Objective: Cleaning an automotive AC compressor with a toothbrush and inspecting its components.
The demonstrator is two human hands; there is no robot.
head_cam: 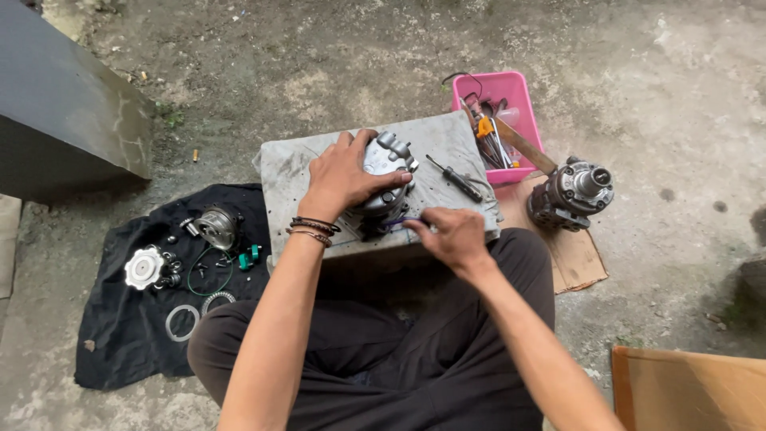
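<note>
The right hand [453,235] is nearest, its fingers pinched narrow on a thin purple ring [396,223] at the near edge of the grey surface [291,172]. Just beyond, the left hand [345,177] grips a metal compressor [388,164] on that surface. A screwdriver [455,179] lies beside it; farther off sits a pink tray [511,88].

Black cloth [128,335] on the concrete floor, left: round silver plate [144,267], small metal housing [217,226], green O-ring [209,271], two flat metal rings [182,322], loose small bits. Black-handled screwdriver [455,178] lies on the grey block [291,172]. Pink tool tray [504,92] behind the block, full of hand tools. Second compressor unit [570,194] on a cardboard sheet [578,255], right. Dark slab [64,120] top left.
</note>
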